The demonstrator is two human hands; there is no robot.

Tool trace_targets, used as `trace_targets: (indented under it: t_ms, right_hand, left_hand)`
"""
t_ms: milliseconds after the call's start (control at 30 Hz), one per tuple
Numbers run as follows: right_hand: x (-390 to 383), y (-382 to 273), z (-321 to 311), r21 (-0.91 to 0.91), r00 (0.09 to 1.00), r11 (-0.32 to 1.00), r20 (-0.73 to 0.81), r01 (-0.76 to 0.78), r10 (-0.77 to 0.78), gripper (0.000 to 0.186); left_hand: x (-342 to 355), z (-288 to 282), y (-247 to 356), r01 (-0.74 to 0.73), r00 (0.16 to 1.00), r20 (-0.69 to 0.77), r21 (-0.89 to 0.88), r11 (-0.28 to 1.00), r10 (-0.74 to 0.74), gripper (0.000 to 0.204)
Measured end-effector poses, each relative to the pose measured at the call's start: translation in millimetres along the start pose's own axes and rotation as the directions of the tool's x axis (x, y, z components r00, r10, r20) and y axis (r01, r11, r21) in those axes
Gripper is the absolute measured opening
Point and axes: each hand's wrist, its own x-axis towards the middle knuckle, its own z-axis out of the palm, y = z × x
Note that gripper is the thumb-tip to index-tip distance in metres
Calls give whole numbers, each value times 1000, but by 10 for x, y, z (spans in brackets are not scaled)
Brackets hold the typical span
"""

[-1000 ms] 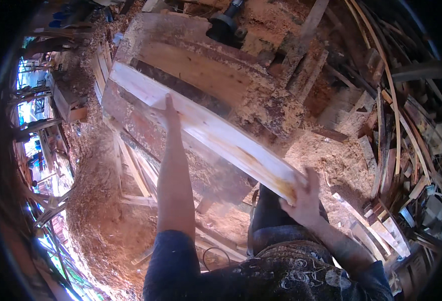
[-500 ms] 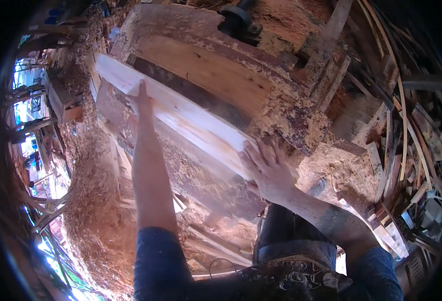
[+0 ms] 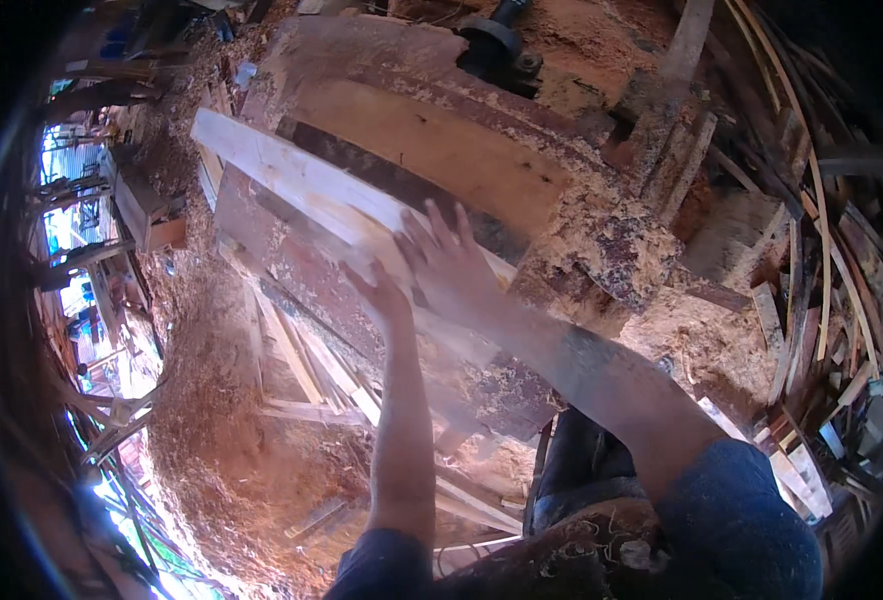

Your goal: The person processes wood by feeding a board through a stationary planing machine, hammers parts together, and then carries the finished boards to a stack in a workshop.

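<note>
One pale plank (image 3: 291, 185), long and flat, lying slantwise across the rusty saw table (image 3: 291, 270), its far end toward the upper left, its near end under the hands; one right hand (image 3: 451, 262), fingers spread wide, palm pressed flat on the plank's near part, closed round nothing; one left hand (image 3: 381, 298), just beside the right, at the plank's near edge, blurred, so whether its fingers curl round the edge cannot be told; two bare forearms in rolled blue sleeves; one dark round motor (image 3: 496, 45) at the table's far side; heaps of sawdust (image 3: 211, 420) below the table; many thin offcuts (image 3: 811, 300) stacked at the right, too tangled to count.
</note>
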Motion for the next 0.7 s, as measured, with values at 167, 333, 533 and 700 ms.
trace_targets:
  t_ms: [167, 333, 533, 700]
  right_hand:
    - [685, -230, 242, 45, 997, 999, 67, 26, -29, 81]
    - [1427, -392, 610, -48, 995, 995, 39, 92, -90, 77]
    - [2396, -592, 1076, -145, 990, 979, 45, 141, -136, 89]
    - [3429, -966, 1415, -124, 999, 991, 37, 43, -39, 98]
  left_hand:
    - [-183, -651, -436, 58, 990, -138, 391, 919, -4, 71]
    - [-395, -874, -1033, 122, 988, -153, 732, 671, -12, 77]
    - [-343, -782, -1248, 35, 978, -154, 788, 615, 141, 80]
    - [-281, -939, -1169, 1, 985, -114, 750, 661, 127, 77]
